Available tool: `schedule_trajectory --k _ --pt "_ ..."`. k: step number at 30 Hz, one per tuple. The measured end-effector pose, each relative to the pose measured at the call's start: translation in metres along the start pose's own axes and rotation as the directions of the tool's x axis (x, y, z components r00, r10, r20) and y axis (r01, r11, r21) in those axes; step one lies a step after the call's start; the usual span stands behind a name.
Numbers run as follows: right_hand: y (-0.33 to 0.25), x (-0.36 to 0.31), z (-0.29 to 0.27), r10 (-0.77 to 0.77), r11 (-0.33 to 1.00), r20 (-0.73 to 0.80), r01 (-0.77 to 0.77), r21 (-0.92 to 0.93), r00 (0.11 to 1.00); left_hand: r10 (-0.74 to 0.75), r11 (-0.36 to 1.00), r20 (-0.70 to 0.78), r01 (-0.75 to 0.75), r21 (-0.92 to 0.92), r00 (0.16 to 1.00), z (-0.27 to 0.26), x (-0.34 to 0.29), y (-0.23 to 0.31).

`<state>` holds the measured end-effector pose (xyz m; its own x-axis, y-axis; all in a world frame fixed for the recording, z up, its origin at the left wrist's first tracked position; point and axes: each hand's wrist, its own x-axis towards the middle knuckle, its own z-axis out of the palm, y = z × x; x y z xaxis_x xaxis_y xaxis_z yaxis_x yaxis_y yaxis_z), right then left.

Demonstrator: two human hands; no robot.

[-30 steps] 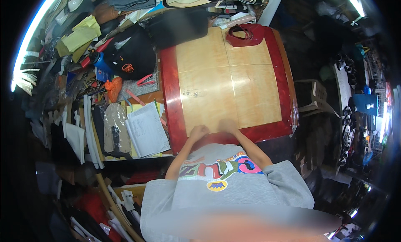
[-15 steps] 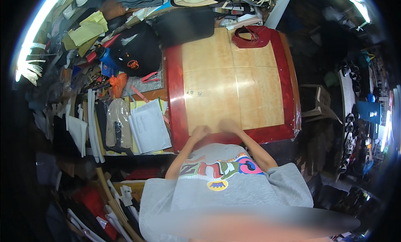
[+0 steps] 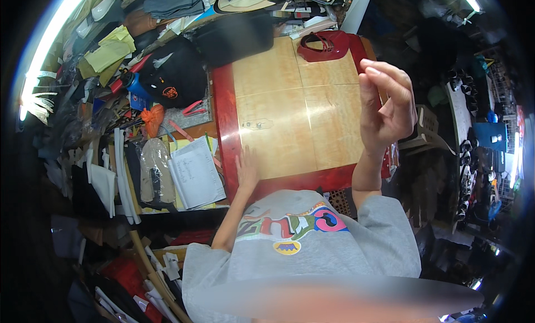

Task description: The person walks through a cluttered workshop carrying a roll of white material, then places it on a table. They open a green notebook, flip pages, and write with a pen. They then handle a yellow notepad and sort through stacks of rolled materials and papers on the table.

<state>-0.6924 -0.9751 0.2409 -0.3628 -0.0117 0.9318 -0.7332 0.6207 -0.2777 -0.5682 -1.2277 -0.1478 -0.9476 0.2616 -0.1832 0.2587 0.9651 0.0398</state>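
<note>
My left hand (image 3: 246, 166) lies flat, fingers spread, at the near left corner of the table, over the red border (image 3: 225, 122) and the edge of the pale wood-patterned top (image 3: 278, 139). My right hand (image 3: 390, 103) is raised high above the table's right side, close to the camera. Its thumb tip meets the fingertips in a pinch, and I see nothing held there. At the far right of the tabletop rests a red shoe upper (image 3: 337, 46) with lace-like strands across its opening. Neither hand touches it.
Left of the table are a notebook (image 3: 196, 172), a plastic-wrapped beige sole-shaped piece (image 3: 156, 170), an orange bag (image 3: 151, 121) and red-handled pliers (image 3: 193, 107). A black bin (image 3: 237, 39) stands at the far left edge. A plastic chair (image 3: 426, 125) is at the right.
Both hands were closed together at the near edge. My right hand has risen up and to the right, toward the camera; my left has moved left and spread flat. The view shifted slightly.
</note>
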Motion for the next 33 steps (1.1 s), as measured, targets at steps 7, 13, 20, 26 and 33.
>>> schedule_trajectory --k 7,13,20,26,33 --pt "-0.018 -0.121 0.051 0.101 0.995 0.486 -0.094 -0.038 0.868 -0.174 0.967 -0.396 0.081 -0.241 0.902 -0.09 0.012 0.027" --pt "-0.033 -0.249 0.025 0.374 0.907 0.84 -0.345 -0.242 0.393 -0.181 0.967 -0.485 0.064 -0.247 0.856 -0.109 0.001 0.035" --pt "-0.052 -0.304 -0.006 0.471 0.845 0.787 -0.462 -0.27 0.4 -0.154 0.903 -0.289 0.016 -0.43 0.945 -0.105 -0.037 0.058" --pt "-0.041 -0.309 -0.01 0.457 0.826 0.799 -0.521 -0.216 0.392 -0.17 0.922 -0.383 0.008 -0.388 0.908 -0.105 -0.04 0.072" --pt "-0.035 -0.305 -0.014 0.439 0.834 0.794 -0.519 -0.187 0.419 -0.193 0.914 -0.395 0.018 -0.405 0.898 -0.108 -0.052 0.091"
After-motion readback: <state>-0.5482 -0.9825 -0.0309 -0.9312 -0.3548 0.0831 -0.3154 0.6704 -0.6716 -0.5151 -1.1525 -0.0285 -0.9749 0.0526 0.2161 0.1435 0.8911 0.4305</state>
